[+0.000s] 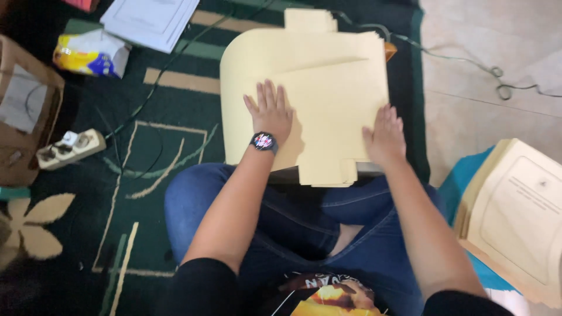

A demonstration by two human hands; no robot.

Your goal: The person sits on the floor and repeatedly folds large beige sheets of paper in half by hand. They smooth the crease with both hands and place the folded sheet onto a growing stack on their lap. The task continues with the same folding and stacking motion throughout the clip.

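a person sits cross-legged in blue jeans on a dark green patterned rug (146,193). both hands lie flat, palms down, on a stack of pale yellow folders (310,88) resting across the knees. the left hand (269,111), with a dark wristwatch (264,141) at its wrist, presses near the stack's middle; the right hand (384,137) rests at its lower right edge. a white power strip (70,149) lies on the rug to the left, a yellow packet (88,55) above it. another pile of folders (515,216) sits at the right, a cable (468,61) trailing over the tiled floor.
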